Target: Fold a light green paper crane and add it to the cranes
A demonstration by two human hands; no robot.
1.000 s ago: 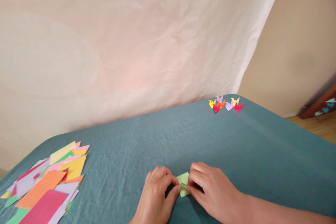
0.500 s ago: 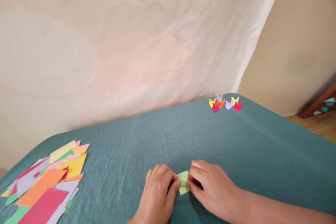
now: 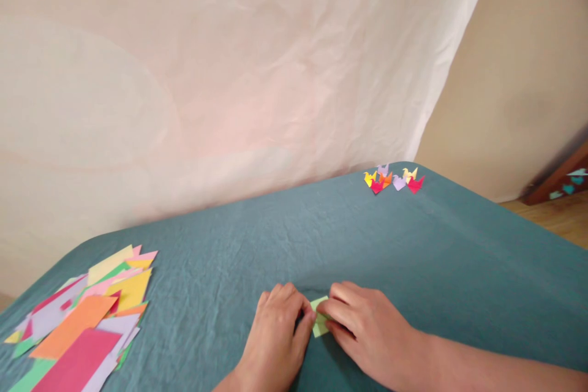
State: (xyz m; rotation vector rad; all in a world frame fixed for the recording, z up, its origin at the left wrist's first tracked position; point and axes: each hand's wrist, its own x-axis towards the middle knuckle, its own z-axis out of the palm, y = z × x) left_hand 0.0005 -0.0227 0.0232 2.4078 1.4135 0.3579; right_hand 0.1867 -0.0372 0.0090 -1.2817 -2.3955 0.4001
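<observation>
A small folded piece of light green paper [image 3: 320, 326] lies low in the head view, between my two hands. My left hand [image 3: 281, 334] pinches its left edge between thumb and forefinger. From the other side, my right hand [image 3: 362, 327] has its thumb and fingertips closed on the paper, reaching over its middle and hiding much of the right half. Creases show on the part left uncovered.
Several small folded paper birds [image 3: 384, 180] in yellow, red, orange and lilac stand at the table's far right corner. A spread pile of coloured paper sheets [image 3: 78, 324] lies at the left. A dark green cloth [image 3: 220, 257] covers the table, with a pale hanging sheet [image 3: 229, 73] behind.
My right fingers have moved left across the green paper and now cover more of it. My left hand has stayed almost in place, still pinching the edge.
</observation>
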